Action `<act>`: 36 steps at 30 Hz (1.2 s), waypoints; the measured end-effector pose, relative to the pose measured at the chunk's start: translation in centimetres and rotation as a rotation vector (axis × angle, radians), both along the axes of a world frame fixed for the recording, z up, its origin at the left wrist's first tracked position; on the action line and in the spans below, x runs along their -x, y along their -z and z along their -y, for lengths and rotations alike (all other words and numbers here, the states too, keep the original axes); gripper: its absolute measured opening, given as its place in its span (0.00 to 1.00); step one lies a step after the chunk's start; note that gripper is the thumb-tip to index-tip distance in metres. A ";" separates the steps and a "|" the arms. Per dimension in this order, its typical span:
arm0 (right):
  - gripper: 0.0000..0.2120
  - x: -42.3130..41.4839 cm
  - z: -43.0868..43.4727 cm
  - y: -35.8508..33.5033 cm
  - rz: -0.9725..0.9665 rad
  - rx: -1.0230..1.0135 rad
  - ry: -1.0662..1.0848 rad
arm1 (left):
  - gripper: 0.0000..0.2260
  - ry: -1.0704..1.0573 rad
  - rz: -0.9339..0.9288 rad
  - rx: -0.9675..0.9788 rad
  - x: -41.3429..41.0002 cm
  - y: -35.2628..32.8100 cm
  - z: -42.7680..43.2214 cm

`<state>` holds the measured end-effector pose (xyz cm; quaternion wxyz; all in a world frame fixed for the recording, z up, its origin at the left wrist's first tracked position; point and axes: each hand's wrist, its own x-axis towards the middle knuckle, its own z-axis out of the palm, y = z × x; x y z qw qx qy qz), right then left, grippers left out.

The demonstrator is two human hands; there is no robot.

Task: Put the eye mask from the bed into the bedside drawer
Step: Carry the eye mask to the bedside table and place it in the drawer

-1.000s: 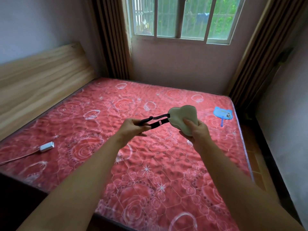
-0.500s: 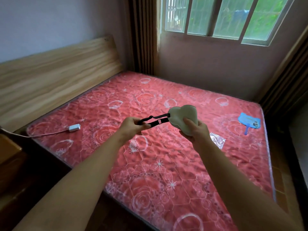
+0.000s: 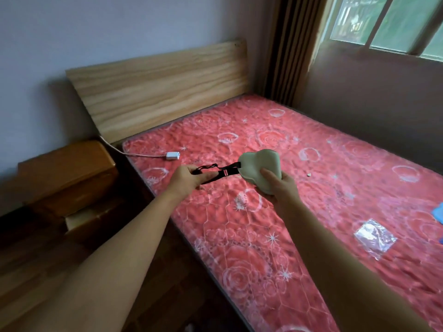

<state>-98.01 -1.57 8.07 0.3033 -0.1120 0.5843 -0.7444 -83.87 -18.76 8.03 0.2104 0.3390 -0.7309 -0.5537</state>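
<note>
Head view: the mask [image 3: 260,170] is held above the bed [image 3: 311,188], off its surface, near the left edge. Its pale pad is gripped by the right hand [image 3: 279,186]; the black strap [image 3: 217,171] is pinched by the left hand [image 3: 185,177]. The long axis runs left–right between the hands. The drawer [image 3: 79,221], slightly open, lies left and below, nearer the left hand.
</note>
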 end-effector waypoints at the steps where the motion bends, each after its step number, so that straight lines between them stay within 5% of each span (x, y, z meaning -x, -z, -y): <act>1: 0.02 -0.7 1.4 0.0 0.002 -0.003 -0.031 | 0.12 -0.033 -0.007 -0.001 -1.2 0.0 0.8; 5: 0.01 -4.2 7.3 -0.6 -0.017 -0.009 -0.165 | 0.18 -0.170 -0.023 -0.005 -6.6 -0.3 4.1; 11: 0.17 -9.1 15.4 -0.5 0.012 -0.019 -0.331 | 0.12 -0.277 0.036 -0.047 -14.1 -1.0 9.2; 20: 0.05 -16.9 25.8 -0.6 0.037 0.008 -0.506 | 0.14 -0.453 0.189 0.011 -25.5 -0.7 16.9; 29: 0.20 -23.2 30.0 0.0 0.073 -0.062 -0.669 | 0.14 -0.749 0.216 0.112 -32.7 0.9 17.6; 36: 0.10 -25.8 31.3 0.2 0.082 -0.049 -0.776 | 0.07 -0.940 0.314 0.129 -35.8 1.3 16.8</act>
